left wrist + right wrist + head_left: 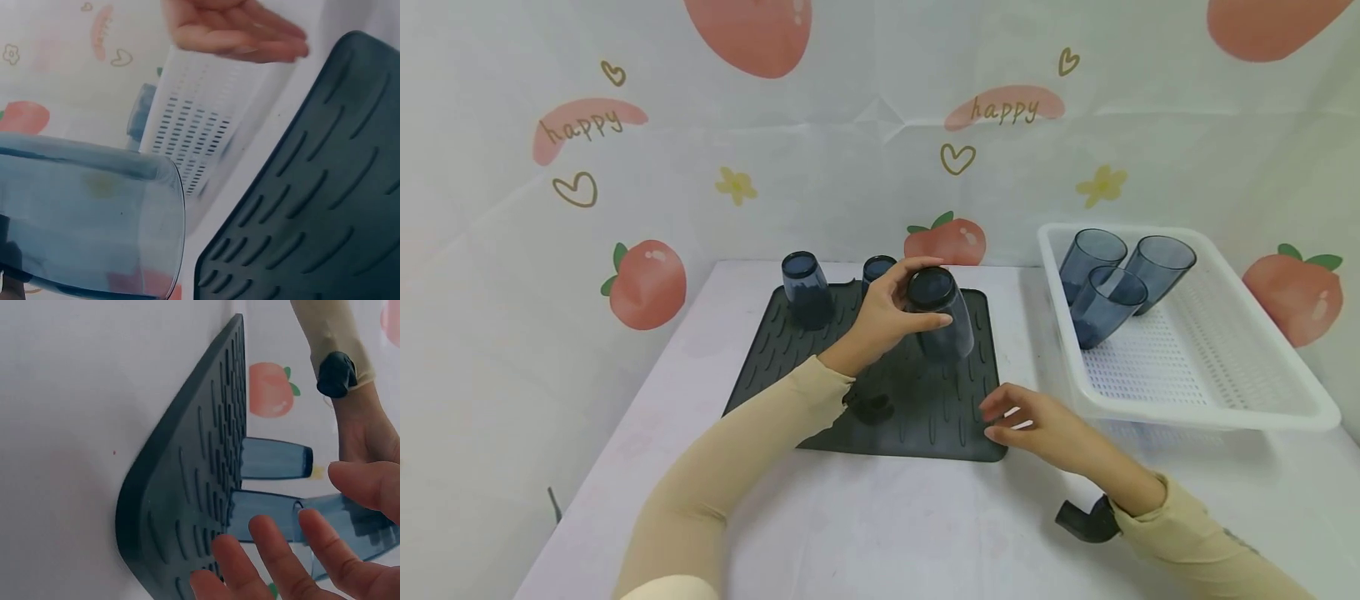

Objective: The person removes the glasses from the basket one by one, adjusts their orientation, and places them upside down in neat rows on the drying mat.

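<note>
Left hand grips an inverted blue tumbler over the dark mat; right hand hovers loose at the mat's near right corner.

Left hand [887, 312]: arm stretched forward across the drying mat [820, 400], fingers and thumb curled round the held tumbler [938, 321], base up, mouth down, tilted; whether its rim touches the mat, cannot tell. Right hand [1037, 425]: forearm low over the table [880, 525], fingers relaxed and spread, grasping nothing, just beside the mat's corner. Count: two more tumblers [805, 287] stand inverted at the mat's far edge; three tumblers [1108, 300] lean in the white basket [1210, 400] to the right. Six tumblers total, one mat, one basket.
</note>
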Action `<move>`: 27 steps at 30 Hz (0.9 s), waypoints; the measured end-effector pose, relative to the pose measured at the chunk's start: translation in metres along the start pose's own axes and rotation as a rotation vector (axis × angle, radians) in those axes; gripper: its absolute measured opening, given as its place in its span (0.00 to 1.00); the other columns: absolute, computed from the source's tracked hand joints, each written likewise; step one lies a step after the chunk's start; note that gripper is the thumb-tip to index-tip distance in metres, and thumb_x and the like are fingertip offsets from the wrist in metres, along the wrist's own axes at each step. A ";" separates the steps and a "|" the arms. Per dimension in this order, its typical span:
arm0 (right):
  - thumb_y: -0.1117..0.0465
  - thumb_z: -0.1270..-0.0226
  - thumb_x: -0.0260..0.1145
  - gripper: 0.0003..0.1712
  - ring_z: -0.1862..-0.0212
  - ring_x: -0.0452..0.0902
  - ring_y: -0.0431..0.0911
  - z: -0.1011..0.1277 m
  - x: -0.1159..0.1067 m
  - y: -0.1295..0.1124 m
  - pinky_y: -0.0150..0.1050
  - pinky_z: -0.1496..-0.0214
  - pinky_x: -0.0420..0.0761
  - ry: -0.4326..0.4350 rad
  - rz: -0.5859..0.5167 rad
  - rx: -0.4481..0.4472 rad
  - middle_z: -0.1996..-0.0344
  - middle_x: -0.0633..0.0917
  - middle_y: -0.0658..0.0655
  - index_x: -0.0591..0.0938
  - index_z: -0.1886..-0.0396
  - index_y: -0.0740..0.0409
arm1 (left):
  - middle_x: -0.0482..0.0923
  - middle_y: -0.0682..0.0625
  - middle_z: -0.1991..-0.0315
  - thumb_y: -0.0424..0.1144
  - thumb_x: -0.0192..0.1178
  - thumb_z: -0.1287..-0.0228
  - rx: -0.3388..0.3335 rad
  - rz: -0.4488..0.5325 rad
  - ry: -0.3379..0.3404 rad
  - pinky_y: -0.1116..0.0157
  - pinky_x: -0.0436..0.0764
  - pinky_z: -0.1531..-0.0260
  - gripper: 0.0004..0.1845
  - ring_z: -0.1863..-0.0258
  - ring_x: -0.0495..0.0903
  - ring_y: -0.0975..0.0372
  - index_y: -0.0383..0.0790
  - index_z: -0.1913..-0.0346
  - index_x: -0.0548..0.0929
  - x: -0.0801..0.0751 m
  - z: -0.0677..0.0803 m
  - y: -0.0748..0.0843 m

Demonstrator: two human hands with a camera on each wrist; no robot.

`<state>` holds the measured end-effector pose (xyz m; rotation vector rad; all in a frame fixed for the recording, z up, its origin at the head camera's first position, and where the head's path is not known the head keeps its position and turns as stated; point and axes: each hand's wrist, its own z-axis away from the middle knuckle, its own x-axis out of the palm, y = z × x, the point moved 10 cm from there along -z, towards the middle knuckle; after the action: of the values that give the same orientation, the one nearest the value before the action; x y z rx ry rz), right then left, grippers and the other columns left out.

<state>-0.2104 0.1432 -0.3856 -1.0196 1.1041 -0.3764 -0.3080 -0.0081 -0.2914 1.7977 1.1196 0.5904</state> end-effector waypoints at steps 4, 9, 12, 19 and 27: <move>0.58 0.36 0.68 0.17 0.56 0.81 0.45 -0.002 0.005 0.003 0.42 0.54 0.82 -0.011 -0.006 -0.001 0.55 0.83 0.58 0.77 0.52 0.63 | 0.65 0.33 0.36 0.16 0.65 0.50 0.002 -0.007 0.019 0.60 0.74 0.37 0.38 0.38 0.71 0.55 0.28 0.34 0.65 -0.003 -0.008 -0.001; 0.58 0.36 0.68 0.16 0.56 0.81 0.45 -0.003 0.010 0.005 0.40 0.54 0.82 -0.014 -0.017 0.000 0.56 0.83 0.58 0.78 0.52 0.61 | 0.66 0.36 0.36 0.19 0.66 0.48 -0.029 -0.034 0.036 0.62 0.73 0.37 0.37 0.37 0.70 0.53 0.32 0.33 0.67 -0.006 -0.016 -0.005; 0.57 0.35 0.68 0.16 0.56 0.81 0.44 -0.002 0.014 0.006 0.36 0.55 0.82 -0.021 -0.025 0.000 0.56 0.83 0.56 0.78 0.53 0.60 | 0.68 0.38 0.37 0.21 0.67 0.47 -0.051 -0.077 0.038 0.63 0.74 0.38 0.37 0.37 0.71 0.53 0.35 0.33 0.68 -0.005 -0.021 -0.008; 0.60 0.35 0.67 0.14 0.57 0.82 0.47 -0.001 0.019 0.007 0.33 0.58 0.81 -0.019 -0.054 0.005 0.56 0.83 0.59 0.78 0.54 0.62 | 0.68 0.41 0.37 0.25 0.69 0.47 -0.102 -0.156 0.039 0.67 0.74 0.39 0.36 0.37 0.72 0.54 0.37 0.33 0.68 -0.002 -0.033 -0.019; 0.63 0.36 0.67 0.13 0.58 0.82 0.47 -0.001 0.020 0.008 0.32 0.59 0.81 -0.011 -0.060 0.009 0.56 0.83 0.61 0.78 0.54 0.64 | 0.69 0.41 0.36 0.26 0.69 0.46 -0.167 -0.188 0.009 0.70 0.74 0.40 0.37 0.38 0.72 0.53 0.37 0.33 0.67 0.006 -0.042 -0.041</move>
<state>-0.2044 0.1334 -0.4034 -1.0476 1.0632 -0.4228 -0.3554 0.0230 -0.3076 1.5296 1.1941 0.5630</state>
